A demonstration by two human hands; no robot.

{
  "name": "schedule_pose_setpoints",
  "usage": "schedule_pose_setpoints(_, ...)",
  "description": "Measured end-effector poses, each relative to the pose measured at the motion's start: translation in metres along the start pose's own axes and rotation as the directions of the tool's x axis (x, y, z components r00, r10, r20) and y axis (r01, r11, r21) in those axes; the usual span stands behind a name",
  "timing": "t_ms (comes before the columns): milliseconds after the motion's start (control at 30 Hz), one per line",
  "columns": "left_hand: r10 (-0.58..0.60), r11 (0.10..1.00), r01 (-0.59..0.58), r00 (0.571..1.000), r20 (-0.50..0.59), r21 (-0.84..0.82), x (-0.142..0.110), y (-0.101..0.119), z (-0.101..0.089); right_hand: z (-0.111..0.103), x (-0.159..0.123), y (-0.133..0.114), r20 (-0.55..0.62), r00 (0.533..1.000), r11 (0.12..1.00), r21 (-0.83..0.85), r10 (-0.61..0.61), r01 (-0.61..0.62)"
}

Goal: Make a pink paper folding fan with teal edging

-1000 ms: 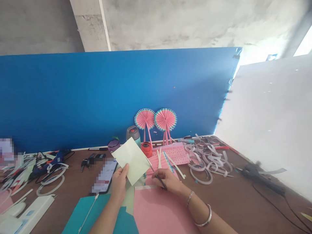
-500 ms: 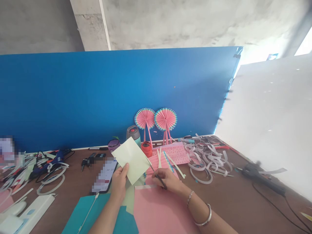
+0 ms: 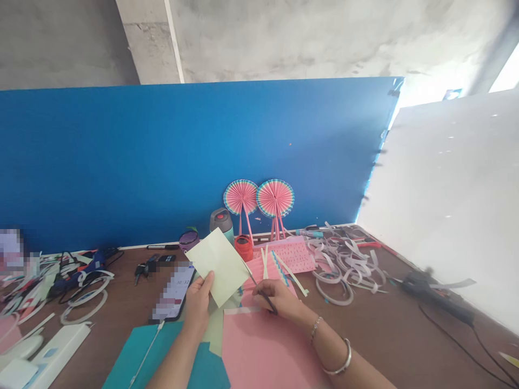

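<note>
The fingers of the left hand (image 3: 198, 300) were pinched on the lower-left edge of a pale green sheet (image 3: 219, 262), its thumb laid across the face, apparently so that the paper was steadied and its right side left free. The sheet was held cornerwise above the desk (image 3: 373, 329), seemingly so its right corner was presented to the scissors (image 3: 269, 302). These were grasped in the right hand (image 3: 279, 296), its fingers curled about the dark handle; how far the blades were parted could not be told. A pink sheet (image 3: 267, 348) was spread flat below, and two paper fans (image 3: 275, 198) were stood by the blue partition (image 3: 170, 156), probably out of the way.
</note>
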State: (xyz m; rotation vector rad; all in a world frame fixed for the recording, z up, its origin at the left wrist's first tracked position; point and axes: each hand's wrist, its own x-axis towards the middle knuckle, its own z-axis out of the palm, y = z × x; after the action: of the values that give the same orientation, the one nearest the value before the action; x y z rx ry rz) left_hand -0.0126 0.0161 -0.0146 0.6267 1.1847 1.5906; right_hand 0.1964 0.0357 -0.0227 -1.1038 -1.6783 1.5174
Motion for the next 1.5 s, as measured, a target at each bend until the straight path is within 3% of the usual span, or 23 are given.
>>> schedule_pose_setpoints(1500,0.003,1.0,-0.003,1.0,-0.015,-0.003,0.0051,-0.0055,-0.0039,0.0,0.002,-0.0001,-0.028,0.999,1.0,-0.02,0.019,-0.02)
